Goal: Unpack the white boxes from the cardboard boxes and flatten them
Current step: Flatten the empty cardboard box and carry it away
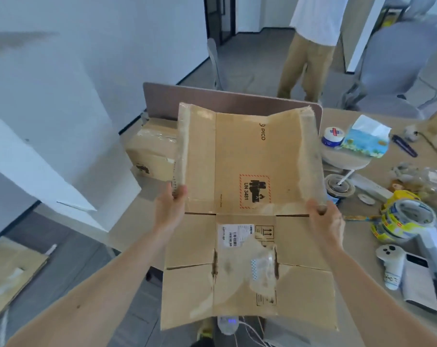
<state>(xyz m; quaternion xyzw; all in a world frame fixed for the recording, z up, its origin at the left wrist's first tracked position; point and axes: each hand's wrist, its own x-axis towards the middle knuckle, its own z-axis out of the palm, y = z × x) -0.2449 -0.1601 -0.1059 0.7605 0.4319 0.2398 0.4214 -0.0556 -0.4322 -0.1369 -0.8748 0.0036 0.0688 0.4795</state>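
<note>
**Cardboard box held open by its two side flaps**

The box is held in the air in front of the person, over the near edge of the table, and it is already opened out into one sheet with its printed side up. The upper half is tilted away and its two taped side flaps are bent up towards the camera. The left hand is closed on the lower end of the left flap, fingers curled round the edge. The right hand is closed in the same way on the lower end of the right flap.

The step in hand is judged to be the flattening of this emptied box. Both grips sit low, so little leverage is had on the far ends of the flaps. A better result is likely if the flaps are pushed outward and back past flat until their creases give. The torn tape at the lower middle is best smoothed down or pulled off, so that the sheet lies level. The rolls of tape lie close to the right flap and should be cleared when the sheet is swung. A flat piece of cardboard lies on the floor at the left (a likely place for this one). A second cardboard box, taped shut, is seen behind the left flap.
</note>
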